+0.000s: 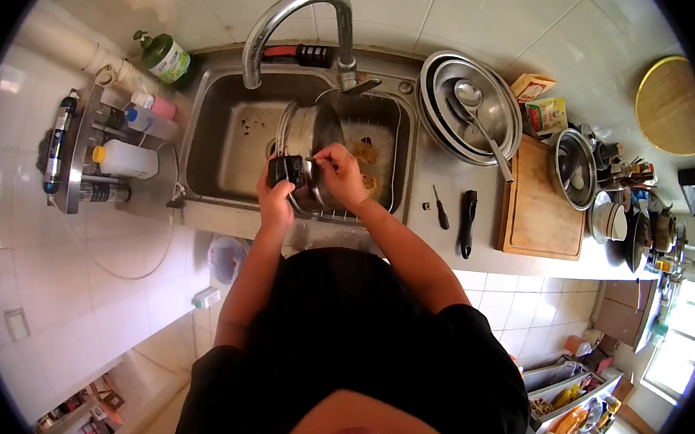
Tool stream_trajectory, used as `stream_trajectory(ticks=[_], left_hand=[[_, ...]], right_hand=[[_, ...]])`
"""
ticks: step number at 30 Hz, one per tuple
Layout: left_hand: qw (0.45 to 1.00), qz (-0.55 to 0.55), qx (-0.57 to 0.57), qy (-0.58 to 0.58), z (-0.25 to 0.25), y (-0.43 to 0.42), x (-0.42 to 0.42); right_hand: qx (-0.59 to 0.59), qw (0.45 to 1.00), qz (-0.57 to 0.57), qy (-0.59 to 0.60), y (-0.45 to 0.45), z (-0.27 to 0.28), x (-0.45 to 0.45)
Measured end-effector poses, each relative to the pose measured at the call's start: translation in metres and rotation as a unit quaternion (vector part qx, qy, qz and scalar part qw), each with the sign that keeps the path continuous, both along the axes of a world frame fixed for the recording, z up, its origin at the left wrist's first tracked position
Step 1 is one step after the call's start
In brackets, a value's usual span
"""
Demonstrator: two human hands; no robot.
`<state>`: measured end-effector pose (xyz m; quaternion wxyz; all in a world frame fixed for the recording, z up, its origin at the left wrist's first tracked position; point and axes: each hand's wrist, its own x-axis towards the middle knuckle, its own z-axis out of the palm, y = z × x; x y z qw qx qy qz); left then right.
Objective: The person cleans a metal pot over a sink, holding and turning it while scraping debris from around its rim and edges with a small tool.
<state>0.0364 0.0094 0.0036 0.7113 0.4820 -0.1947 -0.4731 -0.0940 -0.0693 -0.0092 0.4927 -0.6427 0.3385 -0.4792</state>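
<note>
Now L grip [279, 194] closed on blk pc. [287, 169], pot [299, 126] alongside; R [337, 172] unclear; ladle [490, 139] in bowl [498, 90]

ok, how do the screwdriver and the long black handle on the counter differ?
Size: the screwdriver is shorter and slimmer; the black handle is longer and wider.
Shape: the screwdriver narrows to a thin shaft; the black handle stays broad along its length.
Pose: the screwdriver lies slanted; the black handle lies nearly straight up the picture.
Shared: both dark, on the counter.

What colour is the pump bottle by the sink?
The pump bottle is green, shown in the head view.
</note>
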Motion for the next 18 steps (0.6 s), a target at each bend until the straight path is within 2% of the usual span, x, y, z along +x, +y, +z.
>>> stream_trajectory(ticks=[3,6,10,14,17,18], left_hand=[[1.000,0.006,-0.010,0.001,-0.001,-0.003,0.004],[1.000,-0.001,-0.012,0.007,0.000,-0.005,0.003],[1.000,-0.001,-0.003,0.017,-0.003,-0.006,0.002],[0.999,0.020,0.015,0.045,0.005,-0.006,0.002],[0.999,0.007,0.012,0.046,-0.002,-0.006,0.005],[0.999,-0.001,0.017,0.041,0.010,-0.009,0.001]], right_hand=[[-0.118,0.992,0.025,0.036,0.007,-0.010,-0.005],[-0.144,0.989,0.017,0.014,-0.002,-0.011,-0.003],[-0.067,0.997,-0.007,0.025,-0.012,0.008,0.001],[-0.182,0.982,0.048,0.018,0.006,-0.010,-0.005],[-0.223,0.974,0.017,0.044,0.001,0.003,-0.011],[-0.238,0.969,-0.002,0.062,0.002,0.011,-0.012]])
